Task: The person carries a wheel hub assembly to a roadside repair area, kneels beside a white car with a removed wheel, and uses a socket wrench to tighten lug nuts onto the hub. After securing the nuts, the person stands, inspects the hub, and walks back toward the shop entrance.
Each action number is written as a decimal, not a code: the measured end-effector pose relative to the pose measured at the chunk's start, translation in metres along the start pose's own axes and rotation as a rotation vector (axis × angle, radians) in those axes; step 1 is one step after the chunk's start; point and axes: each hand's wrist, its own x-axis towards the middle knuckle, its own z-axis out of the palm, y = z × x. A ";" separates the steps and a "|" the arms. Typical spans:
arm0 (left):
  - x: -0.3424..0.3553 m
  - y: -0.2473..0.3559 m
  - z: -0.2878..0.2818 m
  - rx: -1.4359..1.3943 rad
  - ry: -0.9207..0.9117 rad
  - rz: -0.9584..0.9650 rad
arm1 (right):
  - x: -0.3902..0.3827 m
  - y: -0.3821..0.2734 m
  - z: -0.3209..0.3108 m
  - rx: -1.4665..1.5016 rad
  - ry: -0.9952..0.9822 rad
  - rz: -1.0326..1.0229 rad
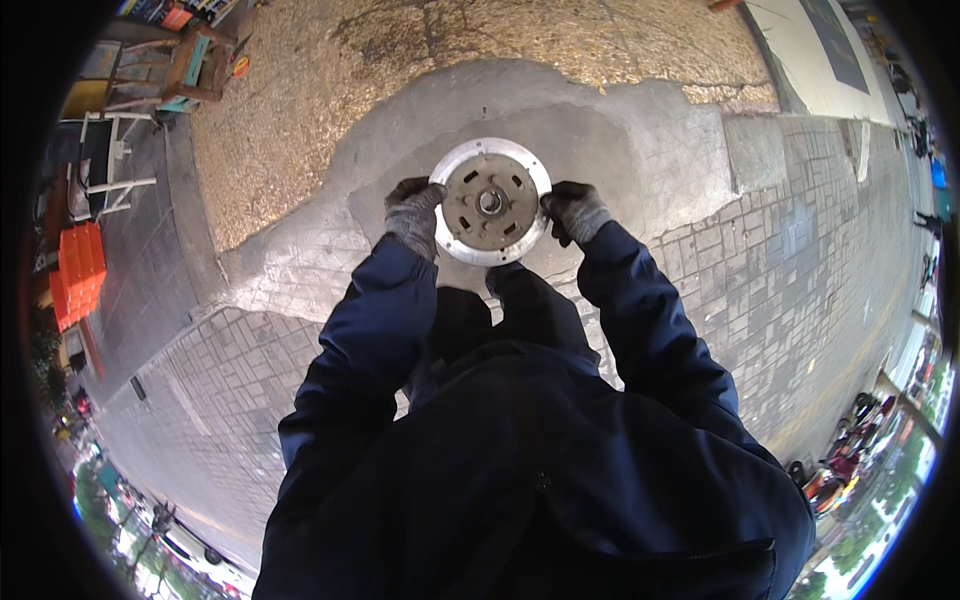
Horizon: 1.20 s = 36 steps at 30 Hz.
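Note:
A round metal flange plate [468, 222] is held up in front of me by its two sides. Its outer ring is bright silver with small bolt holes, and the duller brownish-grey middle has several slots around a hub with a central bore. My left hand [411, 212], in a grey glove with dark fingers, grips the left rim. On the opposite rim, my right hand [577, 210] in a matching glove pinches the edge. The fingertips behind the plate are hidden. Dark blue sleeves cover both forearms.
Below lies a smooth concrete patch [650, 150], bordered by yellowish pebbled ground [290, 110] and grey brick paving [760, 270]. To the left stand a wooden stool [195, 70], a white metal frame [120, 165] and orange crates [80, 272]. Parked motorbikes [845, 455] show at lower right.

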 end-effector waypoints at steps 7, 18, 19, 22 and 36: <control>0.166 0.074 0.026 0.062 0.054 -0.250 | 0.136 -0.128 -0.001 -0.068 -0.025 0.138; 0.420 0.129 0.069 0.148 -0.282 -0.221 | 0.353 -0.244 0.011 0.008 0.070 0.367; 0.442 0.130 0.074 0.142 -0.310 -0.107 | 0.370 -0.250 0.009 0.036 0.073 0.380; 0.502 0.122 0.089 0.295 -0.314 -0.175 | 0.418 -0.251 0.005 0.202 0.120 0.404; 0.778 -0.083 0.139 0.998 -0.487 0.164 | 0.752 -0.120 -0.010 0.237 0.119 0.532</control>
